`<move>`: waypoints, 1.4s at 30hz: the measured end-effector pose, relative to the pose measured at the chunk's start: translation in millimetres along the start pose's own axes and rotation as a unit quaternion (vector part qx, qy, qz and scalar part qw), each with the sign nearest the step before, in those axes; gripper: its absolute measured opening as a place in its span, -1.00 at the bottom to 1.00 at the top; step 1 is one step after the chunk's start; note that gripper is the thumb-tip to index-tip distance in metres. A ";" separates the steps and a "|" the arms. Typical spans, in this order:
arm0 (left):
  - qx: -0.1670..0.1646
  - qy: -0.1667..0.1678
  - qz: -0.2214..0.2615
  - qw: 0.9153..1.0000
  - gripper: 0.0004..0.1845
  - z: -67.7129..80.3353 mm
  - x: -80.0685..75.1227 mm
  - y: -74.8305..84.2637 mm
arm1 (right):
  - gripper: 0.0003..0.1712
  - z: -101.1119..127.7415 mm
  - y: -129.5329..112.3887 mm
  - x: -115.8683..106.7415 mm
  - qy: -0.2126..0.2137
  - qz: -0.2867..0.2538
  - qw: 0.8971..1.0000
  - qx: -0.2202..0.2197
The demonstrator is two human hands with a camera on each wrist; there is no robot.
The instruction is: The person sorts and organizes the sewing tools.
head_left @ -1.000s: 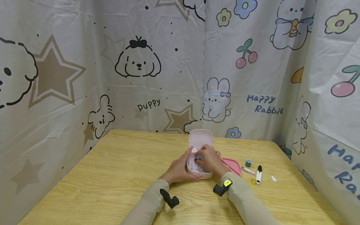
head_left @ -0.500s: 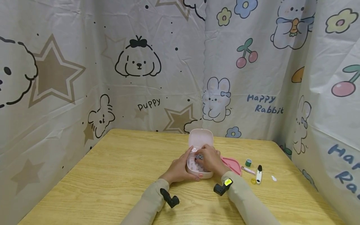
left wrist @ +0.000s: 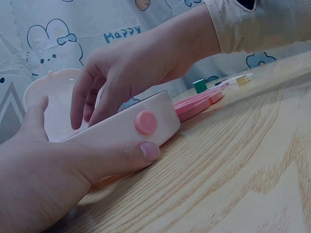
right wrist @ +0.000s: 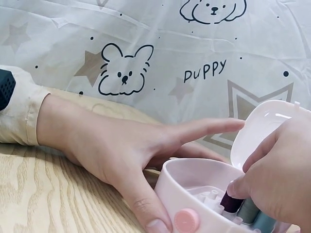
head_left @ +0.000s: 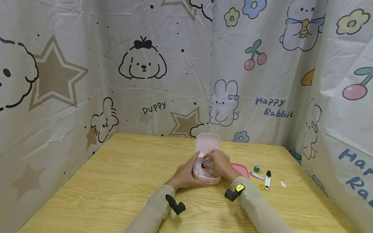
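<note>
A pale pink sewing box (head_left: 214, 181) stands on the table with its lid (head_left: 208, 142) raised and small pegs inside. My left hand (head_left: 183, 174) holds the box by its left side, thumb along the front below the round pink button (left wrist: 146, 122). Inside the box, my right hand (head_left: 220, 163) has its fingertips at the top of a dark purple thread spool (right wrist: 231, 203) and appears to pinch it. Beside that spool stand a grey spool (right wrist: 248, 210) and a teal spool (right wrist: 264, 223), partly hidden by the right hand.
Right of the box lies a pink tray (head_left: 241, 169), partly behind the right wrist. Farther right are a green thread spool (head_left: 256, 168), a small pink-and-white strip (head_left: 256, 176), a small yellow item (head_left: 262, 187), a white tool with a black end (head_left: 267, 180) and a small white piece (head_left: 283, 184).
My right hand has shifted slightly to the right and turned a little, so the dark spool now shows under its fingertips. The left hand and the box stay about where they were.
</note>
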State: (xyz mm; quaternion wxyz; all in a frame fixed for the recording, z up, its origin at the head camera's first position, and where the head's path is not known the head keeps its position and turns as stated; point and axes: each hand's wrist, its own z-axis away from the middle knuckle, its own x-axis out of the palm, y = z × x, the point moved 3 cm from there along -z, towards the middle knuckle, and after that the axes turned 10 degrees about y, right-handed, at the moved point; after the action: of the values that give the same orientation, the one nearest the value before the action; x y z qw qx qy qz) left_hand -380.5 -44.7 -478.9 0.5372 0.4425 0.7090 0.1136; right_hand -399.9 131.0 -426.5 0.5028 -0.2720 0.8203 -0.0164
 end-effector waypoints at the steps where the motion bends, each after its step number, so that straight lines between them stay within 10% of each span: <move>1: -0.002 0.000 -0.001 1.000 0.44 -0.2 0.1 -0.5 | -0.73 0.0 -0.3 -0.9 -0.002 -0.002 1.000 0.004; 17: -0.009 0.004 0.006 1.000 0.44 0.6 1.7 -2.1 | -0.67 0.9 19.2 -22.5 0.032 -0.125 0.991 0.040; 42: -0.026 0.000 0.015 1.000 0.45 0.3 0.8 2.4 | -0.58 19.1 75.3 -65.1 0.060 -0.140 0.981 0.116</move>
State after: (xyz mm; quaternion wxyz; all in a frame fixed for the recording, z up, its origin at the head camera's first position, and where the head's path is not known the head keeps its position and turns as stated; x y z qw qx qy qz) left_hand -379.0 -42.8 -478.0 0.5468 0.4396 0.6988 0.1398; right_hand -393.8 230.0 -405.4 0.4735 -0.3227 0.7953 -0.1979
